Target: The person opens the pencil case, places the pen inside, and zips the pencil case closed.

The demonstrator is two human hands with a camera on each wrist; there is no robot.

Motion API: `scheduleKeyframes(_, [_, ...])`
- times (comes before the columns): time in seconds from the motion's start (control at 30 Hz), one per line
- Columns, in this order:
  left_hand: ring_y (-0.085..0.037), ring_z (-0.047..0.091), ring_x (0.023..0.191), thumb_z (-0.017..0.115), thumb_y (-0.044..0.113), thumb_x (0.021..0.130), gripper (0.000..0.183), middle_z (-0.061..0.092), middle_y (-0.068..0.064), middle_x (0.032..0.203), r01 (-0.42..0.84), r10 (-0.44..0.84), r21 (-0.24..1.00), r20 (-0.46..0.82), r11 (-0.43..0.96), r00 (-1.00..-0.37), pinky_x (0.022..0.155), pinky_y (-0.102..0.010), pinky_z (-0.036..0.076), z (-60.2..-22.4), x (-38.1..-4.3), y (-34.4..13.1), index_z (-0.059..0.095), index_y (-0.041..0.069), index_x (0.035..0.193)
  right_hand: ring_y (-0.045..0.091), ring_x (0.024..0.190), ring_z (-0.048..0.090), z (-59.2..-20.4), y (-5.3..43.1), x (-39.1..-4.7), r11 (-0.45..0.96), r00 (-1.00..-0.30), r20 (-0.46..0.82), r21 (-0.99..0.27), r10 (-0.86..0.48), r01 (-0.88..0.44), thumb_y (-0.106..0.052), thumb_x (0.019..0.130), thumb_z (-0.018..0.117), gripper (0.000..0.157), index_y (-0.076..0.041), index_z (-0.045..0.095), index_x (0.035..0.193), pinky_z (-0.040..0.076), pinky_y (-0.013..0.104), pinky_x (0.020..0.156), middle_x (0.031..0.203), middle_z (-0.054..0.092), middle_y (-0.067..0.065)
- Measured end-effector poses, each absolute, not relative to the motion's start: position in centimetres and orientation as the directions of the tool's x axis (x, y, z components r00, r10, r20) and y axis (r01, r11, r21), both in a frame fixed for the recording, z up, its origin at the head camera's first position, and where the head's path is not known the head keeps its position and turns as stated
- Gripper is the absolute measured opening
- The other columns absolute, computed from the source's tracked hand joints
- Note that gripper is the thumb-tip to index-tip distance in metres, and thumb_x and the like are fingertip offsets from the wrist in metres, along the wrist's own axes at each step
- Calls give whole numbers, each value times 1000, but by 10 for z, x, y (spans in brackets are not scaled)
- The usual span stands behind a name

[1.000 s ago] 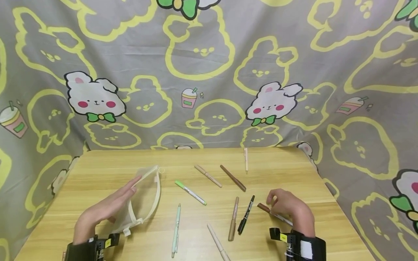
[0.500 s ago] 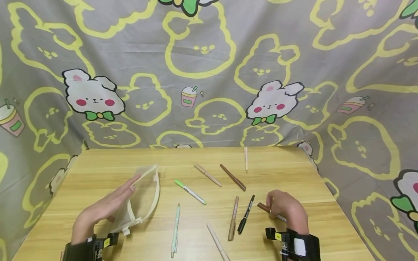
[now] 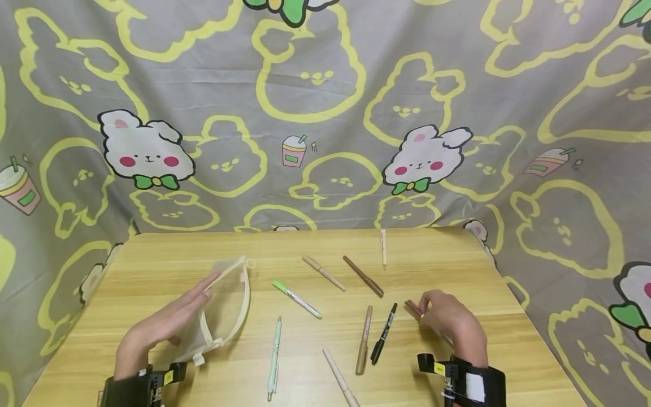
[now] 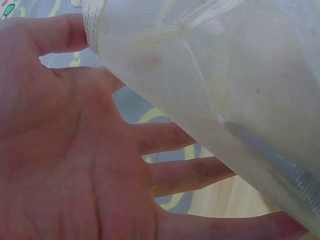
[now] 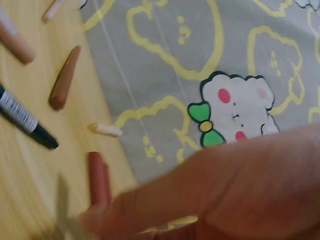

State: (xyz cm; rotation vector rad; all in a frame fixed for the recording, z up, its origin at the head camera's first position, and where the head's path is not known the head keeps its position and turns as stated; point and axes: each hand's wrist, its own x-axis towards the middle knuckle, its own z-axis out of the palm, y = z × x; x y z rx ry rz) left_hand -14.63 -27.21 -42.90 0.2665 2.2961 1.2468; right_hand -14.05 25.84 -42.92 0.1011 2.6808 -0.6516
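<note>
Steadiness should be helping: my right hand (image 3: 450,316) is pinching a slim brown plastic marker (image 3: 413,308) at right, apparently mid-barrel; my straight-fingered left hand (image 3: 173,316) is propping a cream-edged translucent mesh pouch (image 3: 226,299) at left.

the left hand (image 4: 95,145), fingers spread, touches a translucent mesh pouch (image 4: 165,65).

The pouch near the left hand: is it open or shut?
The pouch is open: its mouth edges stand apart in the head view.

Head view forward-down, wrist views close
</note>
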Motion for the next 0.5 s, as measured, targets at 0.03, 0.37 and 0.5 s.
scheduleKeyframes(0.03, [-69, -4, 130, 24, 44, 108, 60, -16, -19, 162, -67, 401, 827, -340, 559, -851, 52, -70, 52, -429, -147, -272, -1, 28, 160, 25, 73, 53, -427, 258, -141, 884, -933, -360, -444, -26, 147, -1, 82, 67, 13, -6, 61, 93, 46, 34, 59, 86, 59, 11])
scheduleKeyframes(0.37, [-69, -3, 130, 24, 45, 108, 62, -16, -20, 162, -62, 403, 824, -339, 563, -850, 50, -69, 52, -430, -149, -270, -2, 24, 160, 22, 70, 61, -416, 245, -143, 791, -963, -252, -607, -96, 80, -15, 97, 60, 27, 1, 57, 118, 59, 39, 56, 90, 65, 18])
scheduleKeyframes(0.5, [-69, -3, 130, 24, 46, 108, 62, -16, -20, 162, -71, 400, 823, -347, 564, -848, 50, -69, 52, -430, -148, -270, -2, 23, 160, 21, 64, 60, -417, 238, -144, 762, -967, -232, -643, -109, 68, -15, 99, 57, 30, 1, 54, 125, 61, 41, 54, 86, 63, 17])
